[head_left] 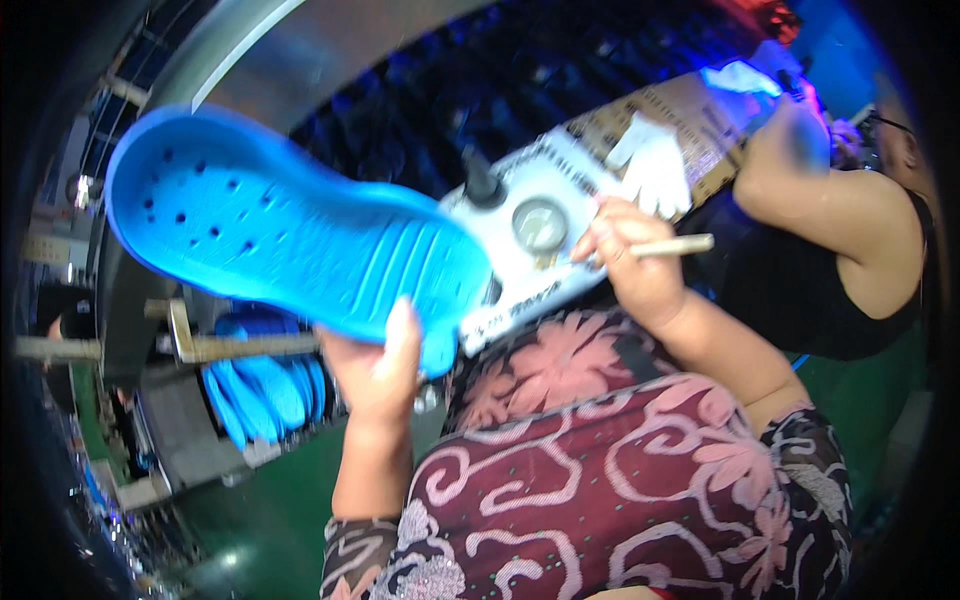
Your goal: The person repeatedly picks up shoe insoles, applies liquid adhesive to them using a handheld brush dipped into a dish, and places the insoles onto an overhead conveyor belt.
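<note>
Head view: nearest, past the patterned top (560,480), the left hand (372,368) grasped a blue sole (300,230) by its near edge, close to the ridged end; its thumb lay against the rim, its other fingers mostly hidden beneath. Held up with the inner face showing, the sole had its long axis slanting from the ridged end, near and right, to the holed end, far and left. More blue pieces (265,395) lay stacked below it, on the left.

To the right, the right hand (640,262) pinched a thin stick (680,245), its pale handle pointing right. From those fingertips the sole lay left, ridged end closest, a dish (517,232) roughly between; the left hand was the nearer, touching it. Blur hid whether the stick's other end met the dish. Beyond, left of the dish, stood a black bottle (483,185). Farther, a white glove (655,165) rested on cardboard (715,160), with a co-worker (820,270) at right.
</note>
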### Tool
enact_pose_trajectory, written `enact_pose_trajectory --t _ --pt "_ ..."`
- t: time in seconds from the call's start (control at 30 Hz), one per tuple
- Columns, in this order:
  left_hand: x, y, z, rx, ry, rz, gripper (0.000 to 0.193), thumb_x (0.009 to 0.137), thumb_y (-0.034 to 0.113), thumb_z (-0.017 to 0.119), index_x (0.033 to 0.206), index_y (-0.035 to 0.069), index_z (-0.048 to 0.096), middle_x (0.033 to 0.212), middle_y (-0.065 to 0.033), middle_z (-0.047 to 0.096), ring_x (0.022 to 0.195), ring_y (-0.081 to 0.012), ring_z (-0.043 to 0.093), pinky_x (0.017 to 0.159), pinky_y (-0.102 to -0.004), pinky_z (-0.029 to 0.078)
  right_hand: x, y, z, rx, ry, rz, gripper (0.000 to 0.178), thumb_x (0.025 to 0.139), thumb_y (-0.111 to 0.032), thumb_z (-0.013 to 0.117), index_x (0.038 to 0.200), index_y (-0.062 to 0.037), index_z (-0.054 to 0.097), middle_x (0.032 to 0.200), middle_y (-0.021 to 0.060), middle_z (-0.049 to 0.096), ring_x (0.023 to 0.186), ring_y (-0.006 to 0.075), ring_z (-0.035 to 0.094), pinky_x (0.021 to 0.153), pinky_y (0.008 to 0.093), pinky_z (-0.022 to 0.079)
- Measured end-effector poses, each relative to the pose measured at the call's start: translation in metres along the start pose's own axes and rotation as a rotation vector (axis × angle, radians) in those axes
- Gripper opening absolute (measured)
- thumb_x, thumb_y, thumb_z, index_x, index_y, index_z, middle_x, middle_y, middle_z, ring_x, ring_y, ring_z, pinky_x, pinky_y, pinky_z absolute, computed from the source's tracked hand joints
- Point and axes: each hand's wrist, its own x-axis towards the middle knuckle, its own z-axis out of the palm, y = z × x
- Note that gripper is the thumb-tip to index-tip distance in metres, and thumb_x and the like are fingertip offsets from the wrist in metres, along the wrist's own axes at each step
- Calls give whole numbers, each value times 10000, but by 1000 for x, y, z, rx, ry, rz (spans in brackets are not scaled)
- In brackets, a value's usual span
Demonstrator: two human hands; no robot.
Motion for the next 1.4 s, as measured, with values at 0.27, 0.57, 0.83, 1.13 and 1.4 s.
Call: enact_pose_trajectory --t 0.27,0.57,0.83,1.13,1.4 --pt "57 88 57 -494 -808 -555 745 732 192 670 1310 -94 296 913 -170 607 527 -147 605 383 -226 479 -34 26 -49 -24 135 241 283 904 -179 547 685 -34 653 600 77 553 631 220 536 622 344 408" --pt "261 165 243 -960 -473 -392 467 862 128 631 1205 -87 397 1069 -236 607 894 -280 653 729 -284 576 -36 37 -71 111 178 371 373 956 -232 486 714 8 638 658 58 556 584 116 509 565 245 415" --pt "138 48 169 -399 -856 -192 506 873 274 640 1280 45 446 887 -117 640 742 -173 611 676 -278 492 -45 48 -77 230 222 503 339 936 -227 530 714 -1 651 580 26 539 552 93 485 524 252 390" --pt "-2 -105 -42 892 -398 -480 498 744 192 667 1175 -16 529 908 -181 659 796 -250 645 714 -332 507 -43 51 -31 246 78 489 320 932 -251 541 746 -21 663 572 10 523 547 93 473 528 259 389" --pt "-32 -155 -60 1097 -436 -448 477 701 312 626 1047 -10 555 778 -207 638 736 -407 617 689 -485 485 -31 25 -10 246 -69 550 330 937 -269 536 762 -21 668 659 29 588 627 98 510 589 262 422"
